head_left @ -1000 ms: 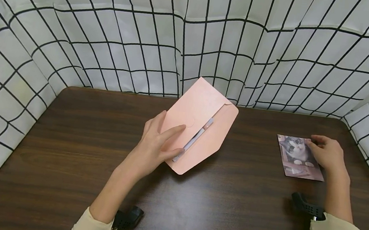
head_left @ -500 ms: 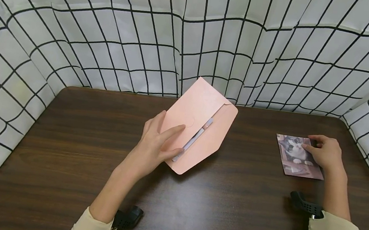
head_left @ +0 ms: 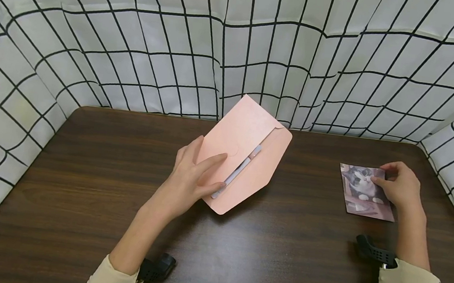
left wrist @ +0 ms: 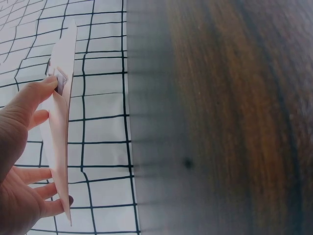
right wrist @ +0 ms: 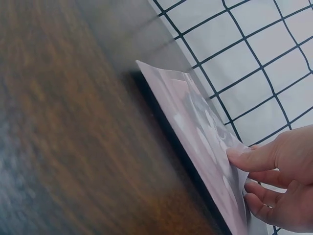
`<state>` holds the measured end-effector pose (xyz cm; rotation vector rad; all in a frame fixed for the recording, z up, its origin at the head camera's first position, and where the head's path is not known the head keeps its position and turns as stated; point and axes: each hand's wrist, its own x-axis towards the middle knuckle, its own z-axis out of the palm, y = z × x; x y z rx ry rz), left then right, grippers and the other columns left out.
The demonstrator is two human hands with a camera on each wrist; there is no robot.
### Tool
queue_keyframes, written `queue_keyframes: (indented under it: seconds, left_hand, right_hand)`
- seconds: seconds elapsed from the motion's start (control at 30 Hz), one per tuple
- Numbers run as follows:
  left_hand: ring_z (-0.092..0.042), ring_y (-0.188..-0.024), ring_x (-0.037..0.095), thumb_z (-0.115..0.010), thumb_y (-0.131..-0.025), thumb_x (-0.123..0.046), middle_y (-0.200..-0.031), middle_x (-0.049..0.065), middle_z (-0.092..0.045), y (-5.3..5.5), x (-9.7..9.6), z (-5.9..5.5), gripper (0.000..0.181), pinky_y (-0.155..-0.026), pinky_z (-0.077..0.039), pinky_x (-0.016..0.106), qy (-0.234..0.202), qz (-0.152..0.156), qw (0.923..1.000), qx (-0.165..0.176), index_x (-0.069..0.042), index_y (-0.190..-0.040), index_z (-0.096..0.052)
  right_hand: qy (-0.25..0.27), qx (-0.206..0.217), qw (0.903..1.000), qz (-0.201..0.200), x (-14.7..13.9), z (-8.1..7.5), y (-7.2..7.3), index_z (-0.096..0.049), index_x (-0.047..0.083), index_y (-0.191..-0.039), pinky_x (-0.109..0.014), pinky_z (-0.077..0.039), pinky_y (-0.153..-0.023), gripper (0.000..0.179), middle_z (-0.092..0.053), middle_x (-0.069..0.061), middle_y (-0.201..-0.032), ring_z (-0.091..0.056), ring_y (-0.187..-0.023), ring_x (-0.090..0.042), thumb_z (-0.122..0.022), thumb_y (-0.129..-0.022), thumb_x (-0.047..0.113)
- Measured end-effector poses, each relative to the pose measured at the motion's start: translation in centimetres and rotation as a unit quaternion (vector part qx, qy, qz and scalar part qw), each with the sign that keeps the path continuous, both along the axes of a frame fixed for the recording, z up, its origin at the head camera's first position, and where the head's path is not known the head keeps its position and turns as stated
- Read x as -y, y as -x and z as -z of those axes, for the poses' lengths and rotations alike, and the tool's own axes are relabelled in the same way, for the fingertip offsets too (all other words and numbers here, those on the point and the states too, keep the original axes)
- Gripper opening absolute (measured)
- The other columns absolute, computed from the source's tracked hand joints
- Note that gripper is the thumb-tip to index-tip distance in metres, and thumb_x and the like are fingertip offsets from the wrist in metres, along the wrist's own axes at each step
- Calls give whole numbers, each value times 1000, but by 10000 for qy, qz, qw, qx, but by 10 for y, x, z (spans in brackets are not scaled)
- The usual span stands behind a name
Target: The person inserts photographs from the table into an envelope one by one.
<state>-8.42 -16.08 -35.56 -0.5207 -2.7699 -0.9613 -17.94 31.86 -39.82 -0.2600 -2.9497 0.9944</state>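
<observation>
Over the middle of the dark wooden table [head_left: 264, 258], left hand [head_left: 188, 179] is gripping a pale pink envelope [head_left: 245, 129], which is slanting, thumb and index finger lying across its front; slim greyish strip [head_left: 241, 167] is showing along its opening. Toward the table's right end, right hand [head_left: 404, 187] is pinching a cat picture card [head_left: 359, 187] by its right side, thumb pressing on the printed face; black-gridded white cloth [head_left: 258, 47] is hanging behind
</observation>
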Motion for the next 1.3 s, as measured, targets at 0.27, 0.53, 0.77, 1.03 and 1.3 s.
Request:
queue_keyframes:
  seconds: [0.27,0.53,0.77,1.03,1.3]
  left_hand:
    - [-20,-154,49,-85,-92,-21,-169,31,-19,0,0,0,54,-113,-41,64,5,-3,10000,-15,-13,-143,-67]
    - [-22,-152,51,-85,-92,-19,-168,33,-20,1,0,1,54,-112,-41,66,-2,11,10000,-81,-12,-142,-67]
    - [-20,-153,51,-85,-92,-22,-168,32,-19,1,0,0,55,-113,-40,65,37,-13,10000,-19,-13,-143,-66]
    - [-19,-154,50,-84,-93,-22,-169,31,-19,0,0,-1,55,-114,-40,65,18,-36,10000,22,-14,-144,-66]
    - [-20,-154,51,-85,-92,-22,-168,32,-20,1,0,-1,55,-114,-40,66,16,-18,10000,-60,-13,-143,-66]
  right_hand:
    - [118,-168,9997,98,1,-4,-2,-49,-14,-130,-31,-38,-72,39,-52,-39,-125,-47,-114,-54,-66,-102,6]
    - [67,-363,9993,46,2,-10,-3,-53,-14,-138,-23,-36,-68,41,-57,-40,-127,-48,-122,-56,-63,-105,8]
    - [-54,-444,9989,108,3,-13,-1,-60,-13,-134,-19,-37,-67,33,-62,-36,-121,-60,-107,-44,-56,-108,7]
    - [-229,-647,9976,55,3,-17,-2,-65,-12,-123,-25,-37,-67,27,-67,-33,-110,-57,-91,-23,-58,-107,8]
    - [-67,-505,9987,-67,5,-26,-4,-64,-12,-122,-15,-44,-55,26,-69,-32,-106,-52,-64,7,-59,-108,9]
